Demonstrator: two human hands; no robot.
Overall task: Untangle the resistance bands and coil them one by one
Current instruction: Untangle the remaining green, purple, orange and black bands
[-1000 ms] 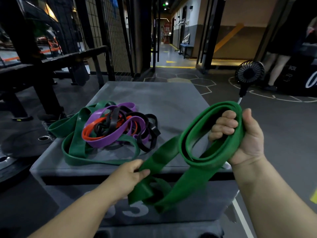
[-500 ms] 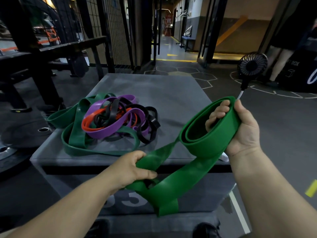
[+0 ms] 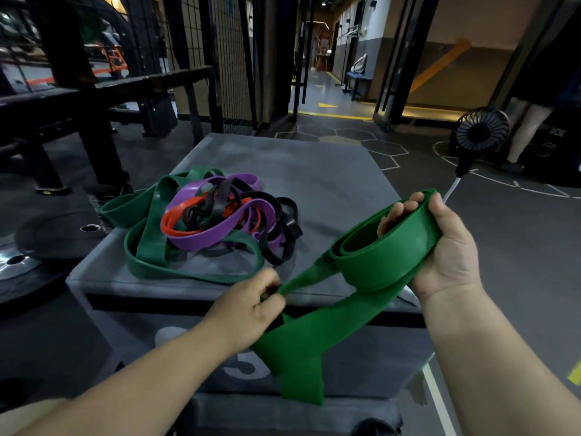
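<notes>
Green rubber fills both your hands: the wide green band (image 3: 388,258) is partly wound into a coil, and your right hand (image 3: 448,247) grips that coil with fingers tucked inside the loop and thumb over its outer edge. Your left hand (image 3: 251,305) pinches the band's loose run just below and left of the coil, fingers closed tight on it. From there the rest of the band sags in a folded loop in front of the grey padded box (image 3: 314,171). You hold the coil in the air over the box's near right corner. On the box top, toward its left side, lies the tangled pile (image 3: 217,221): a darker green band (image 3: 147,243) loops round the outside, with a purple band (image 3: 195,242), an orange band (image 3: 166,226) and black bands (image 3: 290,223) knotted through one another inside it. A small black fan (image 3: 481,133) stands beyond your right hand, and weight plates (image 3: 47,234) lie on the floor left of the box.
</notes>
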